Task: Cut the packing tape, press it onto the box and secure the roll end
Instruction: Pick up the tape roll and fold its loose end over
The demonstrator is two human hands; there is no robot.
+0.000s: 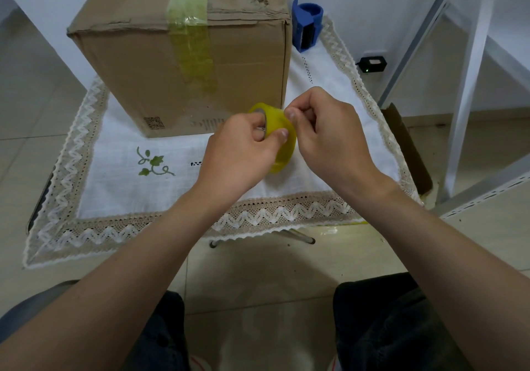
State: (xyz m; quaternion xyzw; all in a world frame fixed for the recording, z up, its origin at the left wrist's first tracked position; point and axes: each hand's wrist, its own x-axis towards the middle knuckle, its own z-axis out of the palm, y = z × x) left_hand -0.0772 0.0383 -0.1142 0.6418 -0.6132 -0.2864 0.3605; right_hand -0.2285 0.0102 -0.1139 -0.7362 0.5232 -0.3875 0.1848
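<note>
**Roll end being fixed, box already taped**

Tape roll (282,141), a glossy translucent yellow ring, is held in the air just in front of the box (183,63), between both hands. Left hand (241,152) grips it with fingers hooked through the core and the thumb on the outer face. Right hand (327,138) is closed in a pinch at the roll's upper edge, apparently on the loose end, though the end itself is too thin to make out.

A strip of the same yellowish tape (192,40) already lies over the box's top seam and down its front face, slightly wrinkled. So cutting and pressing look done; what seems left is securing the end on the roll.

The box is brown corrugated card, scuffed and creased near its top edge. It stands on a white cloth (120,192) with a zigzag lace border. A blue plastic dispenser (307,26) stands behind the box's right corner.
</note>
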